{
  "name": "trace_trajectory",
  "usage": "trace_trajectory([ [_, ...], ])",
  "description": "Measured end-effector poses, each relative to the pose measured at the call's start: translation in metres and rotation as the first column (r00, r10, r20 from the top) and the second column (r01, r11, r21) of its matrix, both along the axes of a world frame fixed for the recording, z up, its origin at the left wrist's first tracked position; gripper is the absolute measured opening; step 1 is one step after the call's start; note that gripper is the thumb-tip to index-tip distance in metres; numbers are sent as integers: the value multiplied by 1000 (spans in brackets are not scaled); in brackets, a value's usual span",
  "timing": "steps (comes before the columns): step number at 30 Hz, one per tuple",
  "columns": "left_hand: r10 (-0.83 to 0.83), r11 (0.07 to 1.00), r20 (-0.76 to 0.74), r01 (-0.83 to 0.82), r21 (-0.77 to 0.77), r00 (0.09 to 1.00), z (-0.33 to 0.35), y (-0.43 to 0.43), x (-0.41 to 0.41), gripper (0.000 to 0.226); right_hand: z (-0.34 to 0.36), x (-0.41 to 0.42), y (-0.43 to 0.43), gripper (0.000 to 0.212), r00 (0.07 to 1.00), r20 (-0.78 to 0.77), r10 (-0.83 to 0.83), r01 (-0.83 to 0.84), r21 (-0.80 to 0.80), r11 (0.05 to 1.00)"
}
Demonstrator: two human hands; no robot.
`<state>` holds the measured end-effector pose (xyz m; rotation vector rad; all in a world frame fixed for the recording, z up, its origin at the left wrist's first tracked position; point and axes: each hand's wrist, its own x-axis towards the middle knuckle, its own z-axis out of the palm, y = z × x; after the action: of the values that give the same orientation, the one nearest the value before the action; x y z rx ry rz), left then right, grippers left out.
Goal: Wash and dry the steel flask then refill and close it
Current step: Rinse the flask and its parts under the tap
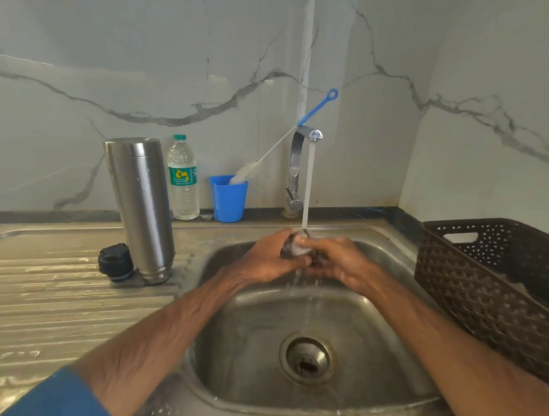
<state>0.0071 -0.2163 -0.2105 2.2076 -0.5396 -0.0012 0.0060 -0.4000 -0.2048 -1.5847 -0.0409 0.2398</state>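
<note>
Hands [270, 261] around dark object [288, 246] over sink [255, 320]

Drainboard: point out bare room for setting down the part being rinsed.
Free: drainboard left of the black cap and in front of the steel flask. Crowded: back ledge with water bottle, blue cup and tap. Over the sink, left hand and right hand grip the part.

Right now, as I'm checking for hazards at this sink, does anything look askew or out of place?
Only the long bottle brush with the blue handle: it leans steeply out of the blue plastic cup, its handle against the steel tap.
</note>
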Motion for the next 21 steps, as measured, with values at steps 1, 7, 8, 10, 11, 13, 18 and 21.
trace_trajectory([
  [1,4,999,-24,-3,32,1000,-1,2,1,50,-1,-3,0,43,996,85,-7,19,-140,990],
  [7,52,995,-133,-40,89,990,-7,6,9,43,3,1,15,59,892,450,-53,278,-452,848],
  [8,58,997,-143,-50,59,988,-7,7,10,47,2,2,15,58,891,451,-59,291,-465,836],
  [10,59,998,-145,-56,28,988,-5,7,8,58,-3,3,11,55,904,427,-30,272,-518,811],
  [11,52,998,-146,-48,34,988,-6,6,7,59,-3,3,9,56,905,425,-27,271,-524,808],
  [13,46,998,-152,-38,54,987,-5,4,5,54,-1,4,7,57,891,449,-69,307,-482,821],
  [18,33,999,-189,-30,15,982,-6,4,4,67,-4,5,3,52,902,429,-48,295,-531,794],
  [21,34,999,-197,-25,46,980,-9,8,7,66,0,7,3,60,882,462,-99,337,-469,817],
])
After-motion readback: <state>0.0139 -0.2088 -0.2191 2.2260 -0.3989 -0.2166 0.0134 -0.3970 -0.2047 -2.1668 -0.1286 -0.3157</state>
